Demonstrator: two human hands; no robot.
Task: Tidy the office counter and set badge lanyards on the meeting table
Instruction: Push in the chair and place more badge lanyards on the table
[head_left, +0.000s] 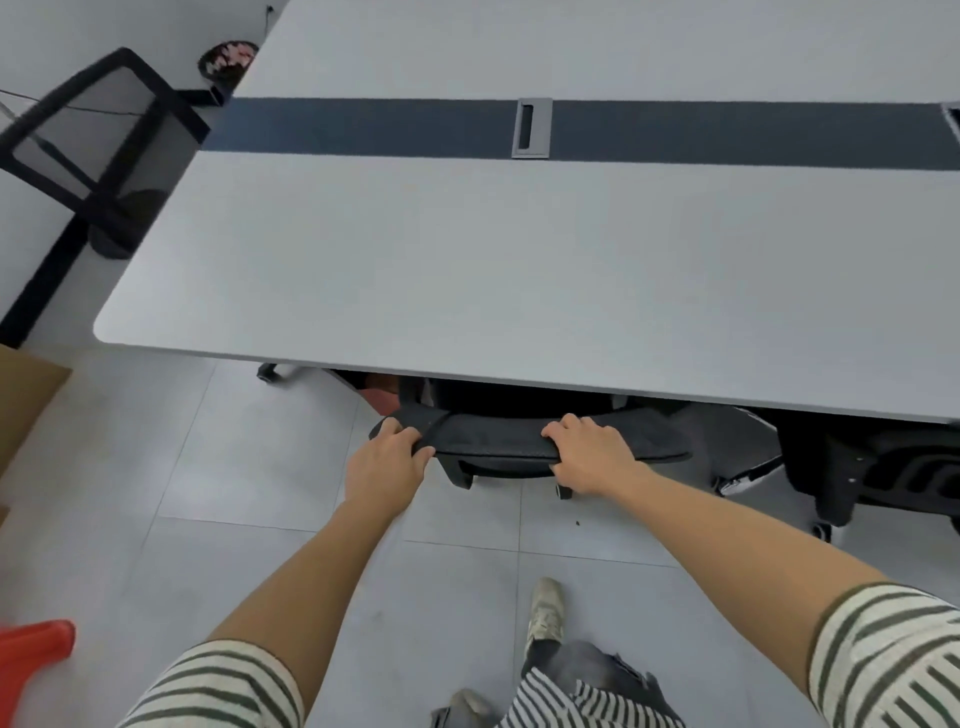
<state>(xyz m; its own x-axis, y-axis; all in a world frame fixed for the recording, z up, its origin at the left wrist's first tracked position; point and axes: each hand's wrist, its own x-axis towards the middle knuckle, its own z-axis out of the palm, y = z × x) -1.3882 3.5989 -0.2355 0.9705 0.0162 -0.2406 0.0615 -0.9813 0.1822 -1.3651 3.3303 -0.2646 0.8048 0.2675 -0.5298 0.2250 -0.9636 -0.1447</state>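
Left hand (387, 457) and right hand (589, 452) grip the chair back (493, 441), long axis crosswise, tucked under the meeting table (467, 260) just beyond the fingers; no lanyards in view

Bright, even, cool diffuse light. Soft shadow under table (467, 270) near edge. Wide-angle bowing toward frame edges. Motion blur upper left on mesh chair (98, 140); lower left likewise smeared.
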